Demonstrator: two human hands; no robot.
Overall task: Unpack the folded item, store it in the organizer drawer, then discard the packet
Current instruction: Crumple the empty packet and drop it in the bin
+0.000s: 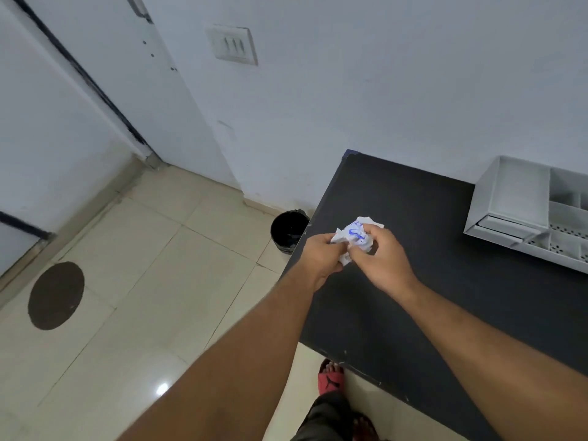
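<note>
I see both hands meeting above the left end of the black table (429, 249), and between them is the packet (356, 238), a crumpled white wrapper with blue print on it. My left hand (319, 261) has its fingers curled tight around the packet's left side, and my right hand (383, 261) pinches the right side with thumb and fingers closed over it, so the packet is squeezed into a small ball held off the tabletop (only a few white corners stick out past the fingers). The white organizer (528, 208) sits on the table against the wall, well apart to the right, its drawer (499, 227) at the lower left of the unit; I cannot tell what lies inside. A black bin (288, 230) stands on the tiled floor just beside the table's left edge, near the hands. A red sandal (331, 377) shows below the table's near edge.
</note>
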